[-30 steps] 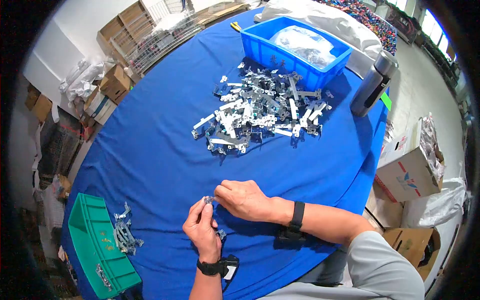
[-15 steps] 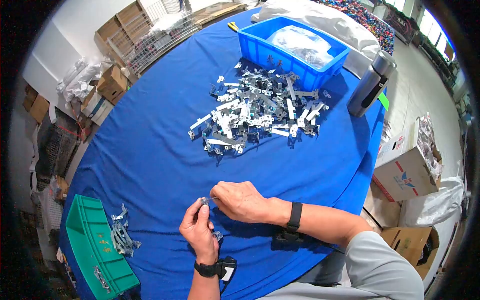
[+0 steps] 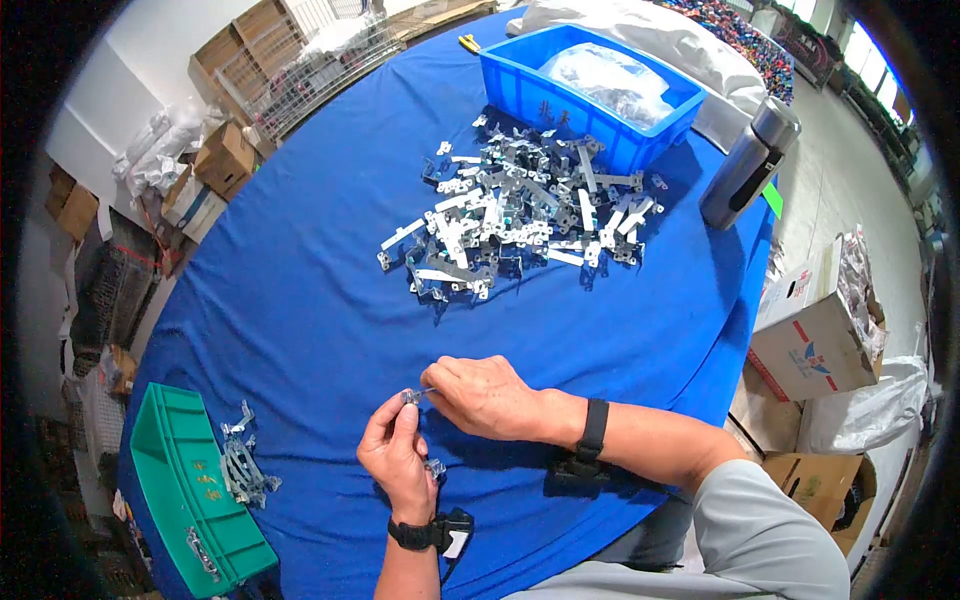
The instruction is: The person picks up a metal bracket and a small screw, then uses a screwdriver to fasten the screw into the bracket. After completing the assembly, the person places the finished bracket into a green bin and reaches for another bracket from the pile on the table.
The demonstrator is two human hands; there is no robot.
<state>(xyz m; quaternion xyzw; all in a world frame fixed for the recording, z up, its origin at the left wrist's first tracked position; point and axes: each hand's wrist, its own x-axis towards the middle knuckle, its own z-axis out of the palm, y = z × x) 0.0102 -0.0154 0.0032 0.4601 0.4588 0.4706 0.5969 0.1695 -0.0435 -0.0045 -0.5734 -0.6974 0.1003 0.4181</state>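
Observation:
My left hand (image 3: 398, 450) pinches a small metal part (image 3: 410, 397) between thumb and fingertips, low in the middle of the view. Close on its right, my right hand (image 3: 485, 398) is closed on a thin rod-like piece (image 3: 428, 391) whose end reaches the small part. Another small metal piece (image 3: 435, 467) shows beside my left palm, partly hidden. Beyond both hands a large pile of metal brackets (image 3: 515, 215) lies on the blue cloth (image 3: 300, 300).
A blue bin (image 3: 590, 100) holding a clear plastic bag stands behind the pile, with a steel flask (image 3: 750, 163) at its right. At lower left are a green tray (image 3: 190, 490) and a small group of metal parts (image 3: 243, 465). Cardboard boxes (image 3: 820, 325) stand beyond the right edge.
Both hands keep nearly the same pose at the small part. The view has shifted slightly.

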